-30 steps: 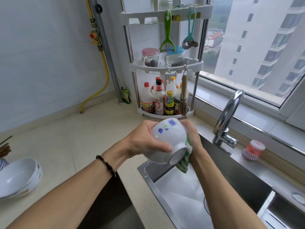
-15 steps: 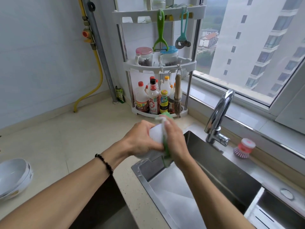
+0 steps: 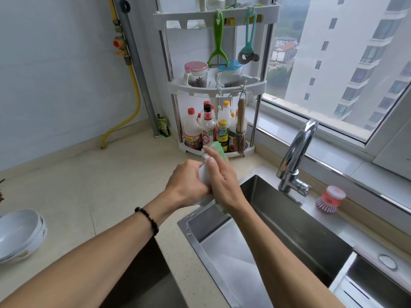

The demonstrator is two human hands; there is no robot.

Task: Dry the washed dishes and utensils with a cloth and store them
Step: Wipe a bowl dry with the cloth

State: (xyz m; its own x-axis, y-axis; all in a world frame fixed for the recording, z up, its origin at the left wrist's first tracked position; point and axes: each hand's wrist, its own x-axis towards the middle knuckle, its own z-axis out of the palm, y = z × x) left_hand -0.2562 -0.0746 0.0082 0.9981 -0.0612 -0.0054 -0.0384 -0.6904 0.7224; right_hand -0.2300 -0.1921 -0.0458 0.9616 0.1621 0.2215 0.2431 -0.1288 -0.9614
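Rack (image 3: 255, 84): corner shelf unit; two lidded jars (image 3: 196, 74) of dark contents on the middle tier, sauce bottles (image 3: 209, 127) packed on the bottom tier.
Stacked bowls (image 3: 21, 235): white, nested, on the counter (image 3: 89, 185) far left.
Sink (image 3: 289, 225): steel basin below the hands.
Bowl (image 3: 203, 174): white, mostly hidden between both hands, held above the sink's near-left corner.
Cloth (image 3: 219, 150): green, pressed against the bowl.
Left hand (image 3: 189, 185): fingers wrapped around the bowl.
Right hand (image 3: 222, 181): fingers holding the cloth to the bowl.
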